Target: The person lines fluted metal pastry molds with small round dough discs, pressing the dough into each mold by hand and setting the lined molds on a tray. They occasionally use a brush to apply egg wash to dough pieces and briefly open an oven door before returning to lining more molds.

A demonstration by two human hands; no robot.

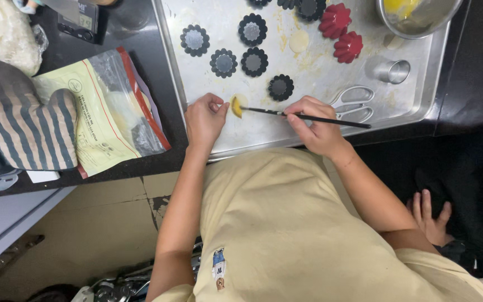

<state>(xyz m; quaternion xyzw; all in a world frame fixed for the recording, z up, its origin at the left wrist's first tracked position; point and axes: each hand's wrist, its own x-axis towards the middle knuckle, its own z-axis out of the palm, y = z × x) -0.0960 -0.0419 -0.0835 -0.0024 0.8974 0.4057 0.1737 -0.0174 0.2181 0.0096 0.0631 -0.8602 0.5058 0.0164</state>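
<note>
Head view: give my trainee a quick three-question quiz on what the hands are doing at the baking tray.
1. True or false: the right hand holds a thin dark brush.
2. What does the left hand steady on the metal tray? A) scissors B) a small pale dough round C) a red mould
3. Fill in: the brush tip at the dough round is coloured ____.

Key: 1 true; 2 B; 3 yellow.
</note>
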